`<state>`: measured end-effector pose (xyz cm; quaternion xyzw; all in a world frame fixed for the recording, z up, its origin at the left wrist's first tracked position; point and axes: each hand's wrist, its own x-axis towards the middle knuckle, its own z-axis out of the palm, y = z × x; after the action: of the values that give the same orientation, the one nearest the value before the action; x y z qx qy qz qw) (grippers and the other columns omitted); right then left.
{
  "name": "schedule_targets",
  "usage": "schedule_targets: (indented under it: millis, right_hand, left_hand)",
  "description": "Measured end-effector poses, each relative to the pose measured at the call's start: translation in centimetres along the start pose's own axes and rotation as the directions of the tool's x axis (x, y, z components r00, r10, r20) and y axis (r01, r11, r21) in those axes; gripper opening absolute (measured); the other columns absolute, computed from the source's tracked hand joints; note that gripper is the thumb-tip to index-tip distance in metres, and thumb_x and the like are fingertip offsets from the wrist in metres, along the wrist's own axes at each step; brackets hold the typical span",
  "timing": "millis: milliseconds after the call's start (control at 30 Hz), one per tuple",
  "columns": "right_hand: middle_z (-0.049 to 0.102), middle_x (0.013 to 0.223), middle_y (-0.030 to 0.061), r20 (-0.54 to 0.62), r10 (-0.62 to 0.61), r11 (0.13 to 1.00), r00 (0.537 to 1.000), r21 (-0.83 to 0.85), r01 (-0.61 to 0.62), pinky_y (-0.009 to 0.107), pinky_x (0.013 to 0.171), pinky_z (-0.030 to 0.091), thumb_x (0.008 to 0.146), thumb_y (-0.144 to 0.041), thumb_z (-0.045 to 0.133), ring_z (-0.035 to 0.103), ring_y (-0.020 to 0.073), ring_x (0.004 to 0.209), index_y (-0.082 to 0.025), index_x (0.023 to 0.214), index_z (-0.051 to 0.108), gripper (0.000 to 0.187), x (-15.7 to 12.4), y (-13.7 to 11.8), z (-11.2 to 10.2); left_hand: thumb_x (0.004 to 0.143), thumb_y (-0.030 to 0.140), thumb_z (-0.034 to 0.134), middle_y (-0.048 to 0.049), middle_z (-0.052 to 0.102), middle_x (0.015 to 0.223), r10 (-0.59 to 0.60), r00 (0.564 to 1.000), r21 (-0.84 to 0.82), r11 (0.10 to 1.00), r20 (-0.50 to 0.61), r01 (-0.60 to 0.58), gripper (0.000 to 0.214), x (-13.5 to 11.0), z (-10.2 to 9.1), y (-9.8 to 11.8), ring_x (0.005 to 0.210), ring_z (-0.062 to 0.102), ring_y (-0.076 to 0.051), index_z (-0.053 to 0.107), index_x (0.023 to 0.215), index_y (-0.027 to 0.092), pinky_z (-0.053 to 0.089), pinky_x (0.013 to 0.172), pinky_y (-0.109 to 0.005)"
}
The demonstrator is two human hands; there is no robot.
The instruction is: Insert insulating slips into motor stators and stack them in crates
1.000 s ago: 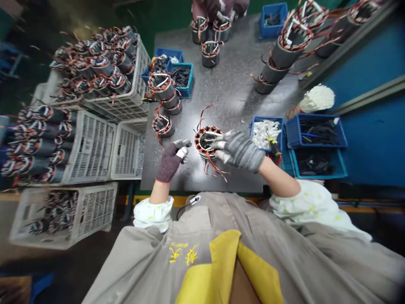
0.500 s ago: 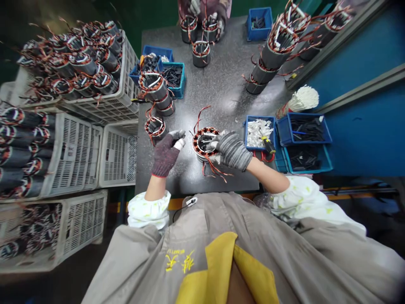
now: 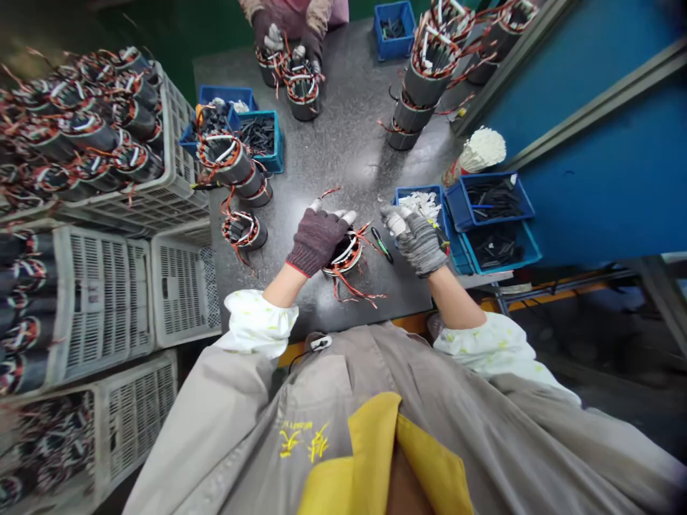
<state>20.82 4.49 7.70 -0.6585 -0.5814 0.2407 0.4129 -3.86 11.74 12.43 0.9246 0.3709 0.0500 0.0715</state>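
A motor stator (image 3: pixel 350 259) with orange-red windings stands on the table before me, its loose leads trailing toward the front edge. My left hand (image 3: pixel 323 236), in a dark maroon glove, lies over its top with the fingers on the rim; the thumb is hidden. To the right, my right hand (image 3: pixel 416 239), in a grey glove with white fingertips, is off the stator, its fingers slightly bent and apart, with nothing visible in them. Between hand and stator lies a slim black and green tool (image 3: pixel 381 244). Just behind the right hand is a blue box of white pieces (image 3: pixel 423 203).
Stacked stators (image 3: pixel 236 168) and a single stator (image 3: pixel 244 231) stand left. More stacks (image 3: pixel 421 89) are back right, beside a bundle of white sticks (image 3: pixel 483 149) and bins of black pieces (image 3: pixel 497 197). Across the table, a co-worker's gloved hands (image 3: pixel 308 50) handle stators. White crates (image 3: pixel 101 286) line the left.
My left hand has come right onto the stator. My right hand has left it and moved toward the box of white pieces. The black and green tool now shows. The camera view has shifted.
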Motion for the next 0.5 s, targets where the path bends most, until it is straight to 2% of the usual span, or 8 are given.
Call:
schedule_targets:
  millis: [100, 200, 267, 333, 400, 433, 500]
  right_hand:
    - [0.088, 0.119, 0.0105, 0.127, 0.049, 0.999, 0.991, 0.001, -0.05, 0.046, 0.112, 0.065, 0.109, -0.046, 0.069, 0.082, 0.0291, 0.114, -0.022, 0.117, 0.087, 0.031, 0.7, -1.3, 1.6]
    - [0.087, 0.101, 0.0106, 0.129, 0.104, 0.994, 0.986, -0.032, -0.101, 0.044, 0.102, 0.066, 0.105, -0.041, 0.075, 0.082, 0.0293, 0.099, -0.02, 0.104, 0.088, 0.025, -0.5, -2.8, 3.4]
    - [0.086, 0.097, 0.0099, 0.088, 0.138, 0.989, 0.987, 0.051, -0.142, 0.044, 0.1, 0.066, 0.107, -0.039, 0.073, 0.082, 0.0292, 0.096, -0.02, 0.1, 0.087, 0.024, -1.8, -3.7, 4.7]
    - [0.087, 0.099, 0.0096, 0.118, 0.152, 0.963, 0.981, 0.206, -0.174, 0.043, 0.099, 0.068, 0.111, -0.038, 0.066, 0.083, 0.0281, 0.098, -0.02, 0.097, 0.085, 0.029, -2.7, -3.9, 5.6]
    - [0.088, 0.105, 0.0083, 0.165, 0.128, 0.942, 0.978, 0.288, -0.172, 0.039, 0.101, 0.069, 0.113, -0.04, 0.066, 0.084, 0.0258, 0.104, -0.021, 0.099, 0.086, 0.031, -2.9, -2.8, 5.1]
    - [0.089, 0.107, 0.0077, 0.172, 0.136, 0.94, 0.976, 0.288, -0.181, 0.036, 0.102, 0.069, 0.113, -0.039, 0.067, 0.085, 0.0244, 0.105, -0.021, 0.102, 0.086, 0.029, -3.0, -1.7, 3.9]
    - [0.09, 0.114, 0.0056, 0.151, 0.249, 0.955, 0.957, 0.124, -0.268, 0.03, 0.103, 0.068, 0.113, -0.035, 0.069, 0.085, 0.0215, 0.108, -0.022, 0.111, 0.088, 0.023, -3.6, 1.2, -0.1]
  left_hand:
    - [0.111, 0.025, 0.063, -0.0142, 0.083, 0.151, 0.019, 1.0, -0.019, 1.0, 0.01, -0.019, 0.049, -0.1, 0.3, -1.7, 0.126, 0.084, -0.032, 0.075, 0.159, 0.028, 0.048, 0.134, -0.063]
    - [0.112, 0.029, 0.062, -0.0128, 0.083, 0.151, 0.023, 1.0, -0.082, 0.996, 0.012, -0.022, 0.045, -0.3, 0.3, -3.2, 0.131, 0.083, -0.031, 0.079, 0.153, 0.027, 0.05, 0.134, -0.056]
    - [0.112, 0.033, 0.061, -0.0128, 0.085, 0.147, 0.027, 1.0, -0.128, 0.991, -0.002, -0.027, 0.043, -0.4, 0.1, -3.7, 0.131, 0.083, -0.031, 0.083, 0.148, 0.026, 0.05, 0.134, -0.054]
    - [0.111, 0.038, 0.059, -0.0135, 0.086, 0.143, 0.019, 0.999, -0.147, 0.989, -0.035, -0.024, 0.046, -0.7, -0.3, -3.9, 0.132, 0.083, -0.033, 0.083, 0.148, 0.024, 0.048, 0.137, -0.057]
    - [0.108, 0.044, 0.06, -0.0175, 0.084, 0.146, -0.008, 0.997, -0.134, 0.991, -0.076, -0.002, 0.053, -1.1, -0.8, -4.2, 0.137, 0.08, -0.04, 0.081, 0.15, 0.02, 0.044, 0.137, -0.067]
    - [0.107, 0.047, 0.06, -0.019, 0.082, 0.15, -0.034, 0.995, -0.138, 0.99, -0.096, 0.02, 0.056, -1.5, -1.0, -4.2, 0.14, 0.078, -0.043, 0.081, 0.151, 0.019, 0.046, 0.134, -0.069]
    - [0.107, 0.053, 0.061, -0.0193, 0.082, 0.151, -0.11, 0.981, -0.207, 0.975, -0.157, 0.077, 0.058, -2.2, -1.2, -3.8, 0.143, 0.076, -0.044, 0.081, 0.15, 0.019, 0.055, 0.127, -0.067]
